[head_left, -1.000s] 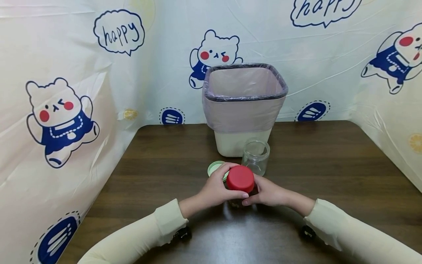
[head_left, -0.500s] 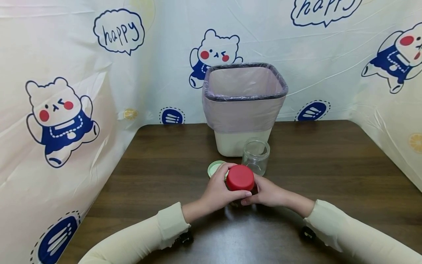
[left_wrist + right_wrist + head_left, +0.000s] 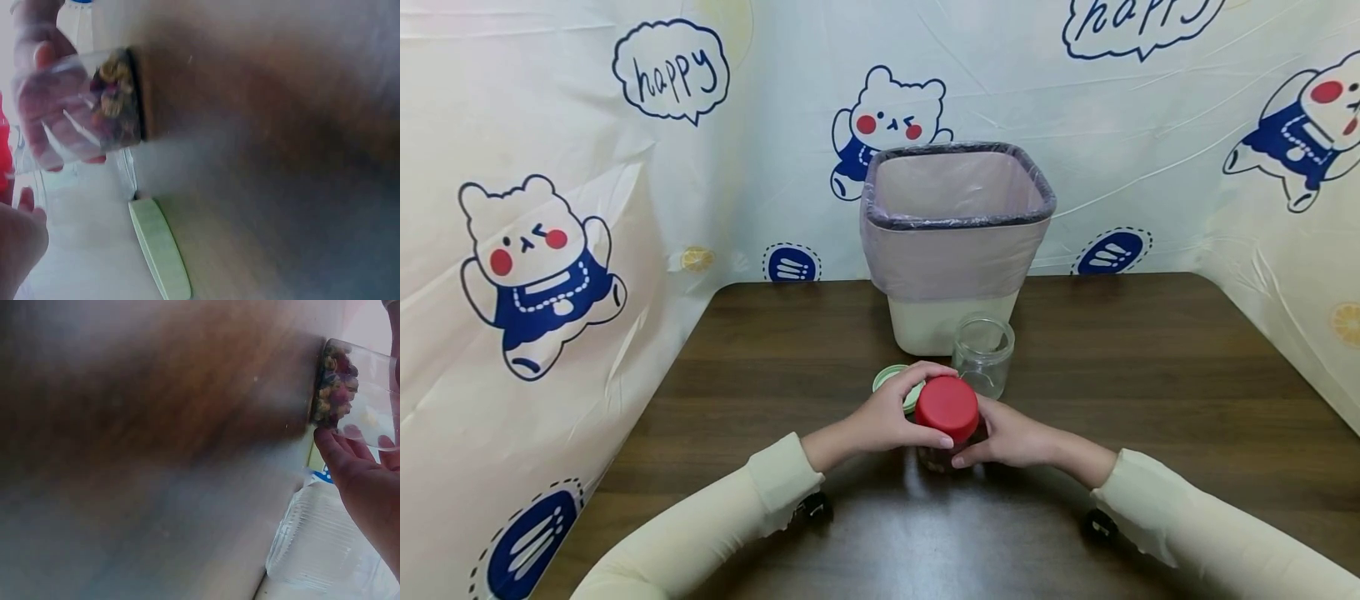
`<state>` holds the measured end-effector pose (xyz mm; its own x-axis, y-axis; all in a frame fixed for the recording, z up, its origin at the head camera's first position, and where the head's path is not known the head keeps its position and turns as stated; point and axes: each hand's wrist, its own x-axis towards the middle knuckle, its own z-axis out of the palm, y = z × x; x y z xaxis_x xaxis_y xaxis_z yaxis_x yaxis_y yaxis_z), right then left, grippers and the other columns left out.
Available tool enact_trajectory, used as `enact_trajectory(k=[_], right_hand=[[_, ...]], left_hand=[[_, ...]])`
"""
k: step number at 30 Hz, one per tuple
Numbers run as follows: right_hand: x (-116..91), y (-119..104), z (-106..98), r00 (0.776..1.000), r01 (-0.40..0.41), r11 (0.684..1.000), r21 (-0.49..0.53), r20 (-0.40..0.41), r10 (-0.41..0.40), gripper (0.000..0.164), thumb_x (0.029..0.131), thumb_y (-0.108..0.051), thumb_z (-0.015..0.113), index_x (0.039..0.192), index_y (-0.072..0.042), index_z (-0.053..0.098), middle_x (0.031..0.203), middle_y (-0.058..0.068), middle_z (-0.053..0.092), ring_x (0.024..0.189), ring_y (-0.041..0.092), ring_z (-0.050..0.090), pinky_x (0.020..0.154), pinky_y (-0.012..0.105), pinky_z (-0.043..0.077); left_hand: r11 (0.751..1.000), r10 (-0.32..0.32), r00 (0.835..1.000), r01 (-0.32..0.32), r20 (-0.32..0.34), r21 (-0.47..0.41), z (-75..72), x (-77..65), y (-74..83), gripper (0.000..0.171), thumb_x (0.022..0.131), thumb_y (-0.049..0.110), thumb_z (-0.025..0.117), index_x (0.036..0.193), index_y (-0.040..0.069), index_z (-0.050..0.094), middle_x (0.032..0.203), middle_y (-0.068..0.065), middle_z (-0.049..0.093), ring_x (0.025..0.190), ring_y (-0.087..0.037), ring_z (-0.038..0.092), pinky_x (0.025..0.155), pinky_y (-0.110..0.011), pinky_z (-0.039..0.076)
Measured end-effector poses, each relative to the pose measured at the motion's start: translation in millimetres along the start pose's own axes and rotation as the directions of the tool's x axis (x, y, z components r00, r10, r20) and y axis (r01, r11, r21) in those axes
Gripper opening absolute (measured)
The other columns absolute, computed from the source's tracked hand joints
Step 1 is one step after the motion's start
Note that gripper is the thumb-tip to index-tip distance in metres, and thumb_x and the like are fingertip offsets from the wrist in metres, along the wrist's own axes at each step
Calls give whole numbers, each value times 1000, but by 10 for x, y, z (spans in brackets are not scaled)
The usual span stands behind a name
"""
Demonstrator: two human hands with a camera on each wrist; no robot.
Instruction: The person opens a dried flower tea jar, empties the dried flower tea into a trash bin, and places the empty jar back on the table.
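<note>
My left hand (image 3: 887,417) grips the red lid (image 3: 947,407) from its left side, thumb in front and fingers curled round the back. Below the lid stands a clear jar (image 3: 81,103), mostly hidden by the hands in the head view. Dried pieces (image 3: 337,387), yellow and dark red like flower buds, fill its lower part. My right hand (image 3: 1015,435) holds the jar's body from the right, fingers and thumb wrapped round it. The jar is upright, its base on the table.
Behind the lid stands an open glass jar (image 3: 983,354). A pale green lid (image 3: 889,380) lies flat to its left, partly behind my left hand. A bin (image 3: 955,267) with a purple liner stands farther back. The brown table (image 3: 775,367) meets a printed curtain (image 3: 760,150).
My left hand first turned slightly round the red lid, its wrist coming nearer, then swung back with its fingers farther along the lid's rear. My right hand has stayed in place.
</note>
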<state>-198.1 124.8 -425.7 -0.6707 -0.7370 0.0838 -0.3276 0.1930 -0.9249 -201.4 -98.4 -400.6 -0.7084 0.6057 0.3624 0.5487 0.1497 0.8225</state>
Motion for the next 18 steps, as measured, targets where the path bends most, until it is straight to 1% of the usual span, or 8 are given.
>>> enact_trajectory(k=[3, 5, 9, 13, 18], right_hand=[[4, 4, -18, 1000, 10, 1000, 18, 28, -10, 62, 76, -7, 82, 128, 0, 48, 115, 7, 62, 106, 20, 60, 95, 32, 45], [7, 5, -27, 999, 7, 1000, 26, 44, -8, 62, 77, -6, 81, 128, -1, 47, 116, 7, 62, 106, 20, 59, 96, 32, 45], [12, -3, -43, 998, -2, 999, 35, 65, 0, 62, 77, -6, 81, 129, -2, 47, 117, 6, 61, 107, 21, 59, 96, 32, 45], [11, -8, -49, 998, -7, 999, 34, 69, 5, 62, 77, -6, 81, 129, -2, 47, 117, 6, 62, 107, 20, 59, 95, 32, 45], [-1, -11, -39, 999, -9, 1000, 28, 54, 8, 63, 77, -7, 81, 129, -2, 47, 118, 6, 61, 107, 21, 58, 95, 32, 45]], left_hand=[[1000, -2, 998, 3, 69, -18, -42, 36, -23, 71, 68, 12, 88, 131, 10, 56, 126, 2, 58, 116, -14, 52, 99, -43, 41], [1000, 3, 995, 0, 100, -31, -56, 42, -33, 71, 69, 12, 87, 132, 11, 55, 126, 2, 58, 117, -14, 52, 99, -44, 42], [998, 32, 991, -25, 132, -53, -73, 53, -45, 70, 71, 12, 84, 133, 8, 53, 127, -1, 58, 117, -16, 53, 99, -40, 43], [996, 56, 989, -45, 140, -77, -77, 54, -58, 66, 73, 10, 80, 133, 4, 53, 125, -5, 59, 116, -17, 54, 98, -39, 43], [996, 53, 993, -45, 107, -82, -47, 31, -56, 64, 74, 10, 81, 132, 5, 54, 125, -6, 60, 115, -17, 54, 99, -42, 43]])
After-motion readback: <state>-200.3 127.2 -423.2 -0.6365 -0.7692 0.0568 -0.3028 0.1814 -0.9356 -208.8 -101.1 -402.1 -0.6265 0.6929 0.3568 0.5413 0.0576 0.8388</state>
